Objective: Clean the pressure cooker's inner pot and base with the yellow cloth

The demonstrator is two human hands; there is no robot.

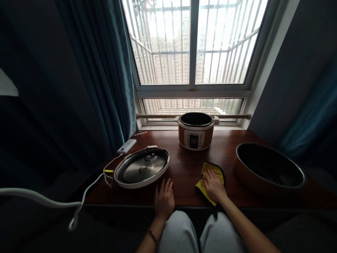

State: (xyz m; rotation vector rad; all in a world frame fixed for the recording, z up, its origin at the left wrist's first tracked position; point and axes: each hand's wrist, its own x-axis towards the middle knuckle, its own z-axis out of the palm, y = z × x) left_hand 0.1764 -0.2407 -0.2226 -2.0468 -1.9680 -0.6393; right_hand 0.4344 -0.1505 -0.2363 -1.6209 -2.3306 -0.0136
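Note:
My right hand lies flat on top of a yellow cloth with dark edging, pressing it against the tabletop; its fingers are stretched out. To the left, my left hand rests palm down at the table's front edge, fingers extended and holding nothing. Just beyond its fingertips is a round cooker lid, inner metal side up. An electric pressure cooker with a front control panel stands upright at the back, its top uncovered. On the right sits a large round pot with a dark interior, apart from my right hand.
The brown wooden table reaches back to a barred window. A white device with a white cable lies at the left. Blue curtains hang beside the window. A horizontal rail runs behind the cooker.

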